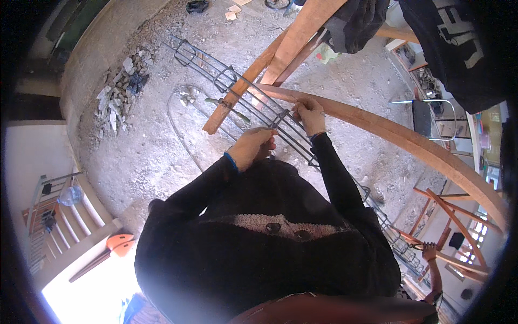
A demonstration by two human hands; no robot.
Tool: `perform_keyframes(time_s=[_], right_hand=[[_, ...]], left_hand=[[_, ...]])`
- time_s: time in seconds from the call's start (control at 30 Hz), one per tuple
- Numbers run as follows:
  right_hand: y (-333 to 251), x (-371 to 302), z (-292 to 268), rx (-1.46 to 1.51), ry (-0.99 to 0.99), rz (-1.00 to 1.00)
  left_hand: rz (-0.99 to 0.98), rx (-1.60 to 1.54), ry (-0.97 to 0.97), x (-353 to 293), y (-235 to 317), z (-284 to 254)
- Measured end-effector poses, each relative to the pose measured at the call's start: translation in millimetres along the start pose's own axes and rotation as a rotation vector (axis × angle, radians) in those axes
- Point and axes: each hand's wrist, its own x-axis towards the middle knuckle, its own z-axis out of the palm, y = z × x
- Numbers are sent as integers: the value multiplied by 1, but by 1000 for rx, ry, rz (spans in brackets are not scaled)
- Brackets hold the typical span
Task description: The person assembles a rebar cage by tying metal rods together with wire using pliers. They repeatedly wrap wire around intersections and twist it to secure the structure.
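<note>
A long steel rebar cage (226, 77) runs slantwise in front of me, its straight bars joined by square stirrups. My left hand (251, 148), in a pale work glove with a blue cuff, is closed at the cage's near side; what its fingers pinch is too small to name. On the far side my right hand (309, 115), gloved too, pinches what looks like a thin wire beside a stirrup (280, 116). Left of my hands, a tool with green handles (241, 115) lies by the bars, on a wooden beam (235, 93) that crosses under the cage.
A long curved-looking timber (377, 123) stretches to the right beyond my right hand. Dark clothing (359, 24) hangs over timbers at the top. Rubble (116, 94) is heaped at the left. A metal-framed chair (422, 119) stands at the right. Lower right, another person's hand (429, 251) grips a tool.
</note>
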Motion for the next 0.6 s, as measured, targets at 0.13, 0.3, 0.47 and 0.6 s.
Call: perform_keyframes(time_s=[0.13, 0.3, 0.47, 0.6], right_hand=[[-3, -8, 7, -167, 61, -201], [-2, -11, 10, -170, 92, -236], [-1, -6, 8, -71, 113, -174], [4, -2, 1, 9, 124, -98]], left_hand=[[23, 201, 19, -9, 25, -1], [264, 148, -108, -11, 33, 5], [666, 824, -103, 6, 43, 23], [775, 1041, -42, 15, 61, 39]])
